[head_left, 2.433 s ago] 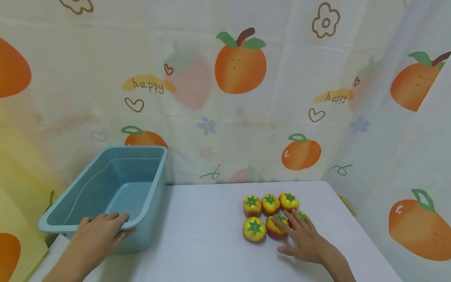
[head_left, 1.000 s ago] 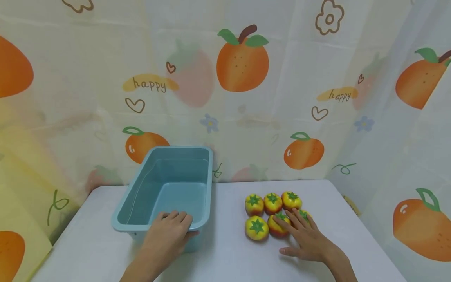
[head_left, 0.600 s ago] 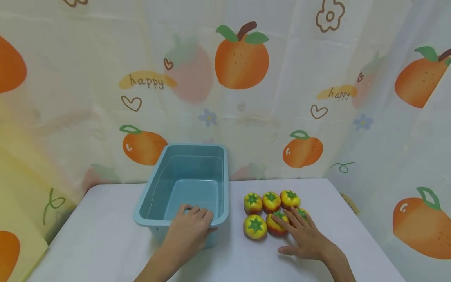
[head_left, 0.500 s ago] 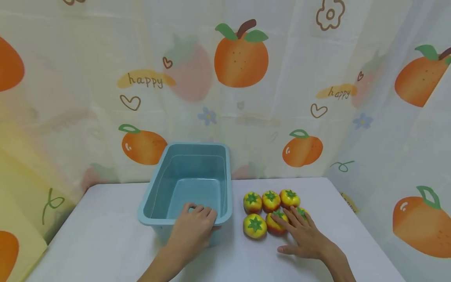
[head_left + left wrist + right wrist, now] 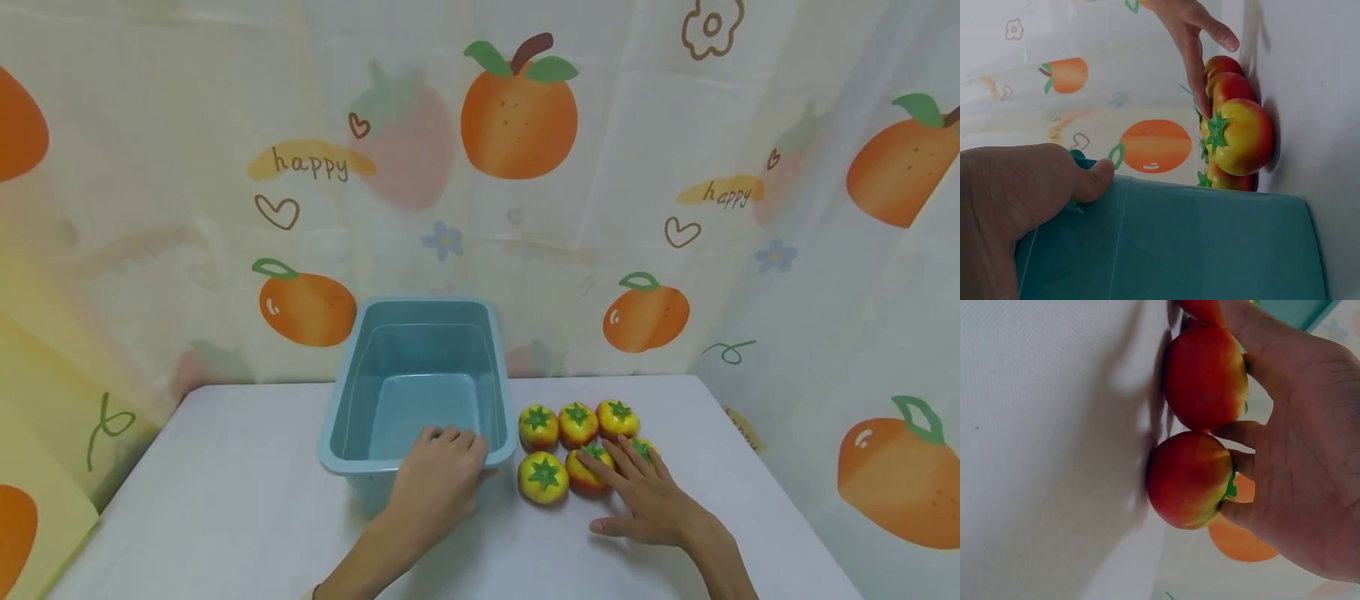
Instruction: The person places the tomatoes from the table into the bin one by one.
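My left hand (image 5: 438, 475) grips the near rim of a light blue plastic tub (image 5: 341, 425), with the fingers over the edge and the thumb (image 5: 1094, 181) on the outside. The tub's inside is bare, and its right wall stands close beside the tomatoes. Several yellow-and-red tomatoes (image 5: 543, 477) with green star-shaped tops sit in two rows on the table. My right hand (image 5: 652, 500) lies spread over the front row's right end, fingertips on the tomatoes there and partly hiding them. In the right wrist view its fingers reach past two red-sided tomatoes (image 5: 1191, 481).
A white-covered table (image 5: 247, 483) carries everything. Behind it hangs a pale curtain (image 5: 525, 250) printed with oranges and lettering, and it continues along the right side. Yellowish cloth (image 5: 45, 467) hangs at the left.
My left hand has slid the tub rightward over the table, from the far left to right beside the tomatoes. My right hand and the tomatoes have stayed in place.
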The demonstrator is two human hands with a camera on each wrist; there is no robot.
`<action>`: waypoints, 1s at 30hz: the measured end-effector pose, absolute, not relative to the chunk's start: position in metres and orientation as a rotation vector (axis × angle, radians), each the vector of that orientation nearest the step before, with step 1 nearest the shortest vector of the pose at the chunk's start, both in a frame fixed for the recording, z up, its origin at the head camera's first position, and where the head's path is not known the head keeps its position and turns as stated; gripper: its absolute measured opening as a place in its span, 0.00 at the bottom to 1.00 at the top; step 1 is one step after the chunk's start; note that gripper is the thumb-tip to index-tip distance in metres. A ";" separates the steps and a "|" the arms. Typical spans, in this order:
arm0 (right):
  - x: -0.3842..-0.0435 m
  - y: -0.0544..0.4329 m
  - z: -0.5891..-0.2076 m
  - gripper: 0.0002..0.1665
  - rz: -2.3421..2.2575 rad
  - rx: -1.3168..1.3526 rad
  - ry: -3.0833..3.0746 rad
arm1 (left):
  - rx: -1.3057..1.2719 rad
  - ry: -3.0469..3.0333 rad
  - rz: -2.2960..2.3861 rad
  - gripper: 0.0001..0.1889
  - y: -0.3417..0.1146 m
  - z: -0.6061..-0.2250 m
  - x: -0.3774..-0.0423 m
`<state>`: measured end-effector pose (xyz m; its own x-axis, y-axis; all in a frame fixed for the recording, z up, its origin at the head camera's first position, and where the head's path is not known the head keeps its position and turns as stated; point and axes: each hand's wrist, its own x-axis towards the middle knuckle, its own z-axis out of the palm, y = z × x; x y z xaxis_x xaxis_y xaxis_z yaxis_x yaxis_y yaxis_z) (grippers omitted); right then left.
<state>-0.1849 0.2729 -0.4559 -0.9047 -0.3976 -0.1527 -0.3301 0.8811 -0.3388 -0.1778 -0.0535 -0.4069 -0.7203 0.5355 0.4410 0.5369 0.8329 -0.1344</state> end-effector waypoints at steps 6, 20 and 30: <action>-0.185 0.276 -0.455 0.54 -0.447 -0.560 2.827 | -0.857 -2.507 0.012 0.14 -0.053 -0.408 -0.183; -0.184 0.278 -0.449 0.50 -0.439 -0.605 2.877 | -0.887 -2.492 0.025 0.16 -0.046 -0.407 -0.185; -0.181 0.283 -0.447 0.49 -0.405 -0.585 2.910 | -0.822 -2.577 0.031 0.23 -0.060 -0.394 -0.170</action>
<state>-0.1810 0.2833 -0.4469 -0.9135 -0.3970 -0.0885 -0.3577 0.8877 -0.2898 -0.1695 -0.0602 -0.3939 -0.7301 0.5564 0.3966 0.5467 0.8239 -0.1494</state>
